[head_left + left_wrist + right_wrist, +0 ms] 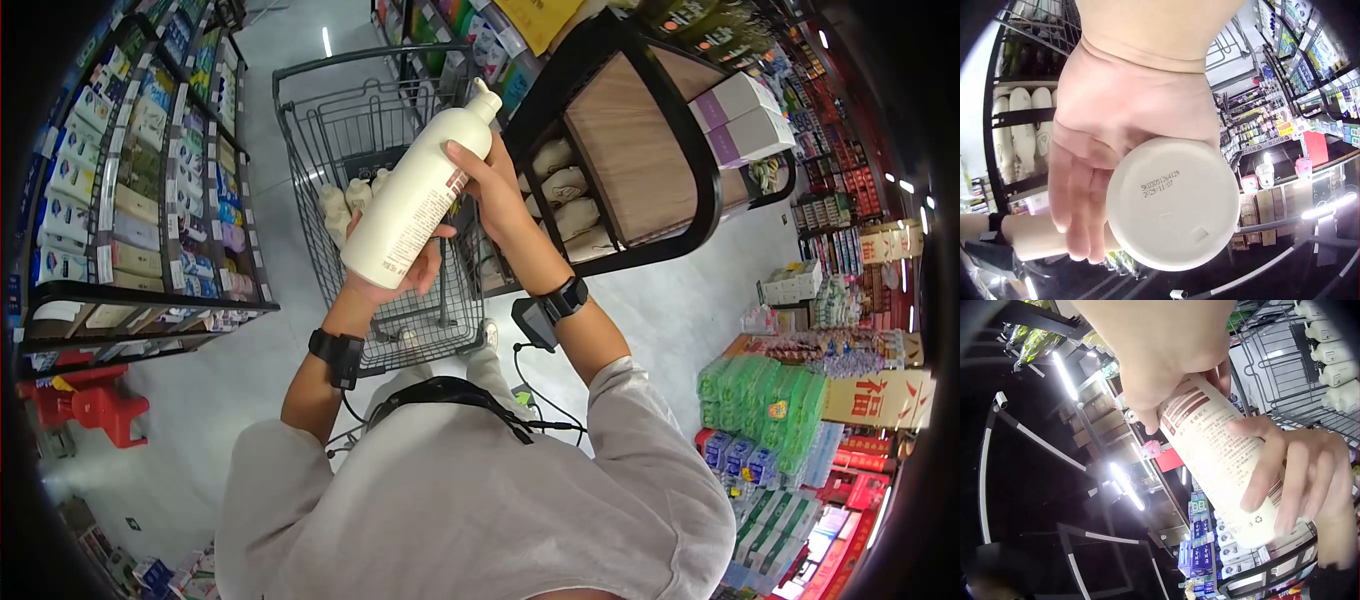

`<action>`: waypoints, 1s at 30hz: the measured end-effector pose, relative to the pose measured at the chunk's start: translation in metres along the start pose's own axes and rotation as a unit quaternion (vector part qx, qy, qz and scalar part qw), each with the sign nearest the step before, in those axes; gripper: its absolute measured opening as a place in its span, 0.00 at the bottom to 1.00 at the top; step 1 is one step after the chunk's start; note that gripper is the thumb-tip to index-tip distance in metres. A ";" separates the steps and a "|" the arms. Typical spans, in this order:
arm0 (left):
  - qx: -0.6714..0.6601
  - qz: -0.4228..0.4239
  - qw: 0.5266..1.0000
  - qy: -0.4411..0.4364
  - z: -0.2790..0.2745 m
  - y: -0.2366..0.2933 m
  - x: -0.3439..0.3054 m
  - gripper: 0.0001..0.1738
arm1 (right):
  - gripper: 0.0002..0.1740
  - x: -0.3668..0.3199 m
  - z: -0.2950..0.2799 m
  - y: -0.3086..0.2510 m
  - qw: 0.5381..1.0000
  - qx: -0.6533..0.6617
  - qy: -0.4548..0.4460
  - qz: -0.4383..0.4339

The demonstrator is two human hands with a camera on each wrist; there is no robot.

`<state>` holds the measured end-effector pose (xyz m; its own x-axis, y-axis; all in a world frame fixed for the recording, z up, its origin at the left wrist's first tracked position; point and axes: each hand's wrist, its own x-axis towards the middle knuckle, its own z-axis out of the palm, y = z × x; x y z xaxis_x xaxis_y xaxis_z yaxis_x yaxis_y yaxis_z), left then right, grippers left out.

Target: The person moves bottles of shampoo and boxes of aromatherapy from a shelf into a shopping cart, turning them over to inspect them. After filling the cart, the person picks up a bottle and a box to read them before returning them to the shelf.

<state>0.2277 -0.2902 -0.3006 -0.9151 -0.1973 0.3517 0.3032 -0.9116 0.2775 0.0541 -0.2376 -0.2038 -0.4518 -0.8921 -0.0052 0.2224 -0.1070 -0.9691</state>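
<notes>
A white pump bottle (415, 200) is held tilted in front of the body, its pump at the upper right. My right hand (492, 185) grips it near the shoulder, thumb across the front. Lower down, my left hand (405, 280) cradles it between thumb and fingers. The left wrist view shows the round bottle base (1172, 203) with printed digits, beside the left hand (1129, 125). Printed text covers the bottle's side (1216, 453) in the right wrist view, where the right hand (1169, 362) holds the top and the left fingers (1294, 472) lie against the lower part.
A wire shopping cart (300, 150) stands just beyond the hands, with several white bottles (335, 207) inside. Packed shelves (120, 200) line the left. A black-framed display stand (700, 190) is close on the right, with boxes (740, 120) on it. Green bottle packs (765, 405) stand further right.
</notes>
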 end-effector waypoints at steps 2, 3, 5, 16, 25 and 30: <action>0.044 -0.017 0.999 -0.012 -0.017 0.005 -0.009 0.56 | 0.38 0.005 -0.005 0.009 0.999 -0.001 -0.034 0.014; 0.053 0.018 0.992 0.117 -0.009 0.004 -0.018 0.54 | 0.39 0.008 -0.008 0.013 0.998 -0.001 -0.064 0.020; 0.252 -0.038 0.936 0.243 -0.022 0.008 -0.033 0.51 | 0.39 0.014 -0.017 0.021 0.991 -0.023 -0.119 0.051; 0.710 -0.008 0.540 0.452 -0.178 -0.013 -0.081 0.35 | 0.47 0.031 0.008 0.236 0.917 -0.382 -0.116 0.028; 0.731 -0.276 0.338 0.525 -0.349 -0.006 -0.111 0.22 | 0.47 0.103 0.016 0.416 0.903 -0.407 -0.071 0.114; 0.703 -0.264 0.337 0.568 -0.387 -0.002 -0.127 0.19 | 0.49 0.126 0.018 0.458 0.931 -0.343 -0.091 0.088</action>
<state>0.2401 -0.4033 -0.6915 -0.2097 -0.8803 -0.4256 -0.8864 -0.0126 0.4628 0.1146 -0.4073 -0.6434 -0.2930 -0.9355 -0.1976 -0.3534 0.2980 -0.8867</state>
